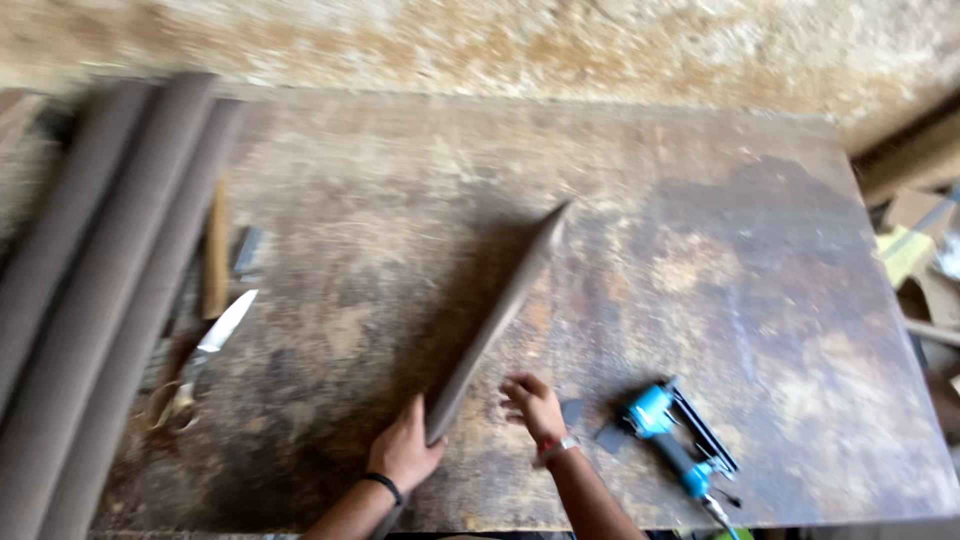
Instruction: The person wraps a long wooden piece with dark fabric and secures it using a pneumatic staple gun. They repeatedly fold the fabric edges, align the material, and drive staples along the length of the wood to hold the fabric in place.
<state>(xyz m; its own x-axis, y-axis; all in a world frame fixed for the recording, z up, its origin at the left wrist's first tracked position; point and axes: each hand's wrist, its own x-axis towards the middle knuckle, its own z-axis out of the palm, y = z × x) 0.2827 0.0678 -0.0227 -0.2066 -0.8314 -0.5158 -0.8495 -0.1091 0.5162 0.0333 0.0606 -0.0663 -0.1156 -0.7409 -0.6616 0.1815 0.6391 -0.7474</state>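
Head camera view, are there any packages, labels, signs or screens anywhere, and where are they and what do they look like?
No label, sign or screen shows.
Possible cardboard box: off the worktable's far right edge, tan, blurred, only partly in frame.
Nothing on the table is packaged: the left hand grips a long brown wooden strip, the right hand hovers open beside it, near a blue nail gun.
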